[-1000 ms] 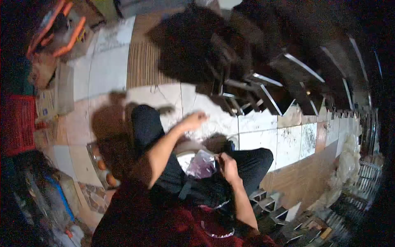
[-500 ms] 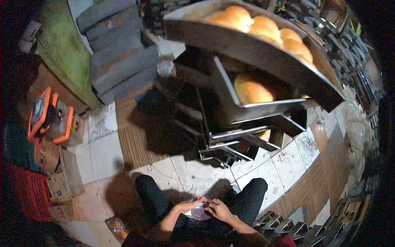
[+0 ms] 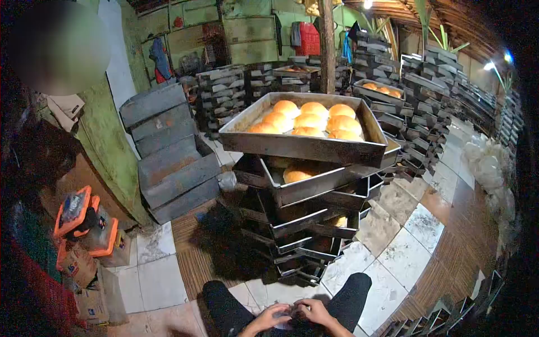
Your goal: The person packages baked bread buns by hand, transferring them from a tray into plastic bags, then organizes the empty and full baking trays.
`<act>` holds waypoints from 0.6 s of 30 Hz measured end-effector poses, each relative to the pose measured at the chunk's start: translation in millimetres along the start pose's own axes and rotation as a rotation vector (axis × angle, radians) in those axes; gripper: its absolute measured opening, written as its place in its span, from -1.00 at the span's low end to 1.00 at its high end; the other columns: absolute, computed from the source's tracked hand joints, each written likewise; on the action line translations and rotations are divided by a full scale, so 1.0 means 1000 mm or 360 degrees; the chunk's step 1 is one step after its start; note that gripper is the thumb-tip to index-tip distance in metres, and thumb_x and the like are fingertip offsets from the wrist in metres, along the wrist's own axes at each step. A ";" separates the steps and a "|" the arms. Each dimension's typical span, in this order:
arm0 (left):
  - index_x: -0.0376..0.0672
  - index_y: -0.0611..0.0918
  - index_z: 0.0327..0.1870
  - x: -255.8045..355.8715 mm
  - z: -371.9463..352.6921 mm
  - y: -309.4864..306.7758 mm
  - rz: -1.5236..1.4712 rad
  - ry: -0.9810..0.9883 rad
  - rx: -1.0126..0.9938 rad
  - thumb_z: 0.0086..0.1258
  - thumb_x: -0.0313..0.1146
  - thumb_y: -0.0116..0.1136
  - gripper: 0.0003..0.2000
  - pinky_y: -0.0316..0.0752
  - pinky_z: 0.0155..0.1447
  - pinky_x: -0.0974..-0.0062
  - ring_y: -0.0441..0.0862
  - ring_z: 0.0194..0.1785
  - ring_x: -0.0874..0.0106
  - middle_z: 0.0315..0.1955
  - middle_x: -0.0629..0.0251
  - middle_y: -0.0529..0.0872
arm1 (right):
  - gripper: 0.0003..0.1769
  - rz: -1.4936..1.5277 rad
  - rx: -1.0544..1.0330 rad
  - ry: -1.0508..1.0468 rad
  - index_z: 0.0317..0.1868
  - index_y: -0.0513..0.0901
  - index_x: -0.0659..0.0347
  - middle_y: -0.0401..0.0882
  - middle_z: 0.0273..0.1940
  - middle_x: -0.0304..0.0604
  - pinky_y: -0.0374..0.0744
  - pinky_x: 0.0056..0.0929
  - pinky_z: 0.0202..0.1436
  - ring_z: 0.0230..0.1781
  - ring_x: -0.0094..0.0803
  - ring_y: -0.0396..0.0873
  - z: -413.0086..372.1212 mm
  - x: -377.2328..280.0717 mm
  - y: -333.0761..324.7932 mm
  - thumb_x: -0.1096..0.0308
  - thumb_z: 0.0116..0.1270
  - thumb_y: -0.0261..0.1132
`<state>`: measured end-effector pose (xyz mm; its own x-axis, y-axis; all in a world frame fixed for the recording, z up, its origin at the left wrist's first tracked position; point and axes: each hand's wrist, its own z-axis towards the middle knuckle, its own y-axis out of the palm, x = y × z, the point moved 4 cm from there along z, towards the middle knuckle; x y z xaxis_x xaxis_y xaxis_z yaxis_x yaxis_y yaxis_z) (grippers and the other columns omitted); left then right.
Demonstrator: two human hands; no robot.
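Note:
My left hand (image 3: 272, 318) and my right hand (image 3: 314, 311) are close together between my knees at the bottom of the head view. Both have curled fingers, pinching a small, thin, shiny piece between them; it looks like clear plastic, but its kind is too small to tell. In front of my knees rises a crooked stack of dark metal trays. The top tray (image 3: 303, 145) holds several glossy golden buns (image 3: 309, 121). Another bun (image 3: 296, 176) shows in the tray below, partly covered.
Grey metal boxes (image 3: 179, 174) are piled at the left, beside orange-lidded plastic bins (image 3: 104, 236) and a cardboard box (image 3: 92, 306). Many tray stacks (image 3: 222, 101) line the back around a wooden post (image 3: 327, 50). Clear plastic bags (image 3: 485, 168) lie at the right.
My view has tilted up, bringing the back wall and the whole top tray into sight. My hands remain together low in front of me, their fingers now more curled.

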<state>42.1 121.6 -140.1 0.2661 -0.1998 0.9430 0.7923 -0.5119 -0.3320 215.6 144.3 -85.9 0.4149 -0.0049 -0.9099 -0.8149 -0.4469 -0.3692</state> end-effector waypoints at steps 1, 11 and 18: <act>-0.31 0.52 -0.02 0.021 -0.006 -0.003 -0.0518 -0.0003 0.0213 0.25 -0.21 0.15 -0.61 0.25 0.23 0.34 0.40 0.13 0.23 0.00 0.10 0.50 | -0.79 -0.0006 0.0013 -0.0018 -0.18 0.59 0.25 0.58 -0.19 -0.01 0.49 -0.41 -0.10 -0.17 -0.22 0.56 -0.004 -0.014 -0.008 0.47 0.18 0.10; -0.25 0.49 -0.02 0.096 -0.023 -0.024 -0.2978 -0.0547 -0.0154 0.40 -0.08 -0.20 -0.60 0.41 0.04 0.27 0.52 -0.10 0.26 -0.09 0.16 0.56 | -0.87 -0.0112 -0.0117 -0.1443 -0.35 0.59 0.19 0.54 -0.04 -0.17 0.27 -0.11 0.21 0.14 -0.09 0.35 -0.033 -0.164 -0.061 0.55 0.05 0.19; -0.28 0.59 -0.26 0.108 -0.028 -0.068 -0.1544 -0.0609 0.0153 0.27 -0.34 0.14 -0.82 0.48 -0.42 0.64 0.58 -0.50 0.51 -0.52 0.24 0.64 | -0.96 -0.0815 -0.1016 -0.1417 -0.42 0.57 0.19 0.44 0.05 -0.18 0.23 -0.11 0.24 0.28 -0.06 0.14 -0.018 -0.215 -0.077 0.48 0.12 0.17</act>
<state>1.4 111.0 -16.5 -0.3644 0.5475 0.7533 0.7944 -0.2394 0.5582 196.6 163.5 141.9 0.0023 0.8073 -0.5901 -0.1871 -0.5794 -0.7933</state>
